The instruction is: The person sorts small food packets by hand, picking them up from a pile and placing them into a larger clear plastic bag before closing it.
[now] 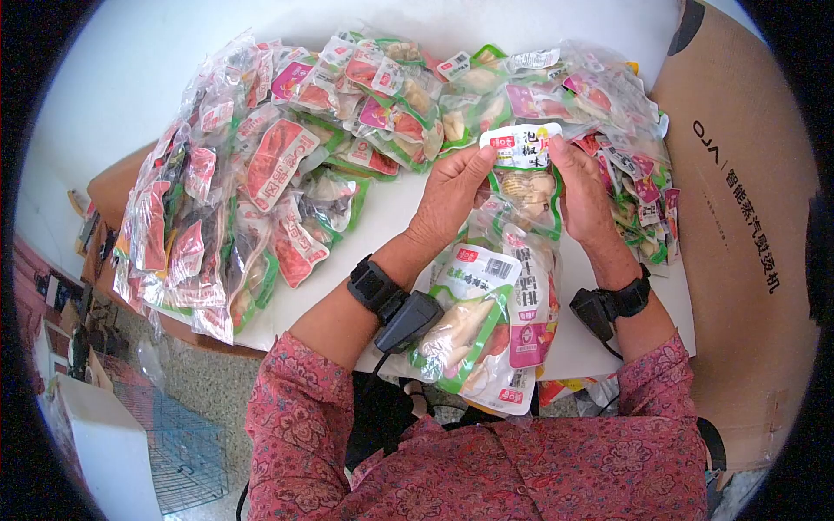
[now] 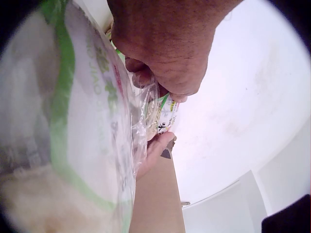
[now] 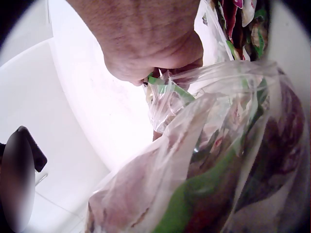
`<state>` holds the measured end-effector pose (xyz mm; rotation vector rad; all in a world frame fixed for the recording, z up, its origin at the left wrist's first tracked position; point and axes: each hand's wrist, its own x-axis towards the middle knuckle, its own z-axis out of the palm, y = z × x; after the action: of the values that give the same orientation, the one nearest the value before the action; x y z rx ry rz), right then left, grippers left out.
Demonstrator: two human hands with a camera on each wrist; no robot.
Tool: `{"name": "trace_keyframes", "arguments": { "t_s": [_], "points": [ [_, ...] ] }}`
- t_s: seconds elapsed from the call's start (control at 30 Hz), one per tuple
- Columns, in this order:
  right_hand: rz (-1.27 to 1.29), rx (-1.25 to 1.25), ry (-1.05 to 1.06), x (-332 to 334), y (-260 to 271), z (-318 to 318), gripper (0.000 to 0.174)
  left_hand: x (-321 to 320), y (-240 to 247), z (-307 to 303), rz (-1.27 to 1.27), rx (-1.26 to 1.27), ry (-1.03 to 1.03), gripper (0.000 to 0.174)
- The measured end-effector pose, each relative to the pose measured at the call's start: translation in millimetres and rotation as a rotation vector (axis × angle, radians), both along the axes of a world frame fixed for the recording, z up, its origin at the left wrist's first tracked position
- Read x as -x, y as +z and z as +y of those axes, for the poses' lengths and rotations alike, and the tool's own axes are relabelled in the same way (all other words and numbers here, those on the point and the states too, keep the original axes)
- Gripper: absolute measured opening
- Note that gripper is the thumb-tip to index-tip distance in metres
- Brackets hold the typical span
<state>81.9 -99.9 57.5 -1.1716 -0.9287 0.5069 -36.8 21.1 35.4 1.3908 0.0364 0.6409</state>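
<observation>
In the head view both hands pinch a food packet with a white printed top and green edging (image 1: 526, 184) between thumbs and fingers. My left hand (image 1: 452, 195) grips its left side, my right hand (image 1: 584, 191) its right side. Right below hangs a clear plastic bag (image 1: 486, 317) with several packets inside, its gathered upper part close under the fingers. The left wrist view shows the bag (image 2: 92, 126) beside the left hand (image 2: 165, 53). In the right wrist view the bag's crumpled film (image 3: 170, 109) reaches up to the right hand (image 3: 146, 43), whose fingertips are hidden.
Clear bags full of packets (image 1: 187, 217) pile up on the left of the white table (image 1: 382, 217). More bagged packets (image 1: 391, 95) lie along the back, and another heap (image 1: 643, 187) is on the right. A large cardboard box (image 1: 730, 217) stands at the right edge.
</observation>
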Motion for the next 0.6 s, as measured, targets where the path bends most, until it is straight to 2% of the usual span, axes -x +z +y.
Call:
{"name": "trace_keyframes", "arguments": {
  "t_s": [0.5, 0.6],
  "points": [
    [-0.071, 0.007, -0.028, -2.0, -0.2, 0.4, 0.041, 1.1, 1.8, 0.4, 0.011, 0.007, -0.007, 0.032],
    [-0.102, -0.020, -0.120, -2.0, 3.2, -0.8, 0.040, -1.0, 1.7, -0.9, 0.009, -0.034, -0.036, 0.026]
  ]
}}
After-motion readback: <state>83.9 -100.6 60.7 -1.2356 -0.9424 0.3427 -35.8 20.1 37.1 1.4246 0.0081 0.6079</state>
